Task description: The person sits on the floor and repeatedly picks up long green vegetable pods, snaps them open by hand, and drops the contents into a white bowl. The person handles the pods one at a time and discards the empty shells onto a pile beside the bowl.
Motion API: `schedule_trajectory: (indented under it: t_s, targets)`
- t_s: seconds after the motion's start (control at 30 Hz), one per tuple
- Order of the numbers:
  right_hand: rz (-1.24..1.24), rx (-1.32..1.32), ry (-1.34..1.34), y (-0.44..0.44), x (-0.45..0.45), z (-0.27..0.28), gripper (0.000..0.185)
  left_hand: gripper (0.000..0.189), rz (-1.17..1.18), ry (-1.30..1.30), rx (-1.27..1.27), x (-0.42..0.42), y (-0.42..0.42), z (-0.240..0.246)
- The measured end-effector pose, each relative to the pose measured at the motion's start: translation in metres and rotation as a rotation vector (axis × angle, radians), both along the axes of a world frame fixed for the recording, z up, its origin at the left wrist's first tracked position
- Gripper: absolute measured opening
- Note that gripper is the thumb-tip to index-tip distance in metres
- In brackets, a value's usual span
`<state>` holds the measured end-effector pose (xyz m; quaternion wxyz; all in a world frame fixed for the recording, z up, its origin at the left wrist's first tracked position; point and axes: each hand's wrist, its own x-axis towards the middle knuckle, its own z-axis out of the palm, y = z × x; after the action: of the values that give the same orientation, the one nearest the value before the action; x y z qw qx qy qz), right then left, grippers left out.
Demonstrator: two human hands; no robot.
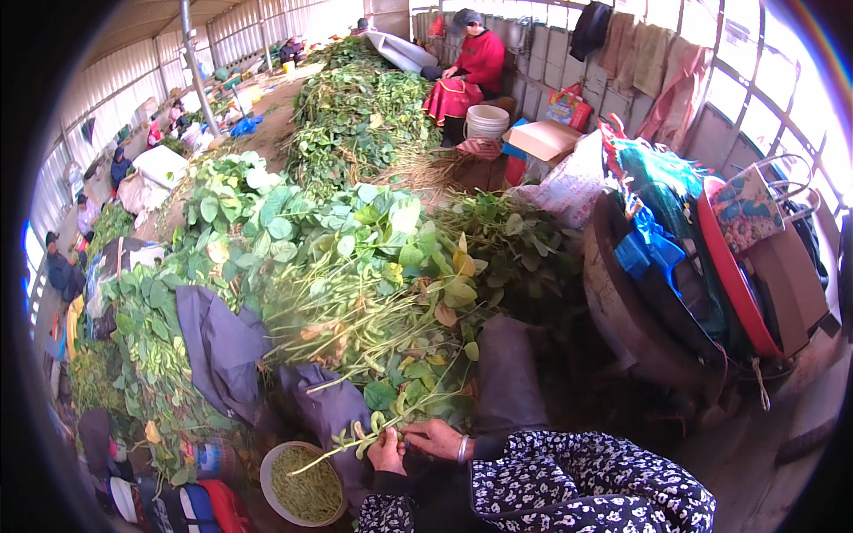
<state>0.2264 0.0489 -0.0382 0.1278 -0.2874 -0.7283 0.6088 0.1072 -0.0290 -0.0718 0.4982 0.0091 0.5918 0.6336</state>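
Note:
My left hand (pixel 388 453) has its fingers curled at a green soybean stalk (pixel 346 445) with pods and gripped there. The stalk slants from its bare lower end over the bucket up to the right. My right hand (pixel 434 440), with a silver bangle (pixel 462 448) at the wrist, meets the left at the stalk; its fingertips are partly hidden. Below left stands a pale bucket (pixel 266 476) holding many picked green pods (pixel 305 485). Leafy cut soybean plants (pixel 373 266) are heaped in front of me, against my dark-clad legs (pixel 510 373).
Right of me, a large round basin (pixel 613 300) is piled with blue plastic, netting, a red basin (pixel 730 266) and cardboard. A person in red (pixel 478 63) sits beyond the heap by a white bucket (pixel 487 123). More people sit along the left wall. Bags (pixel 200 506) lie lower left.

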Motion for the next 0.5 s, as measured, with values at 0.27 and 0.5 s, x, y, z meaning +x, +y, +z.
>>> schedule_trajectory:
  t_s: [0.27, 0.5]
  targets:
    - [0.025, -0.213, -0.075, 0.017, 0.001, 0.008, 0.020, 0.018, -0.010, -0.009, 0.121, 0.005, 0.009, 0.011]
    - [0.034, -0.676, -0.196, 0.024, -0.011, 0.019, 0.022, 0.022, -0.188, -0.297, 0.374, -0.019, -0.005, -0.027]
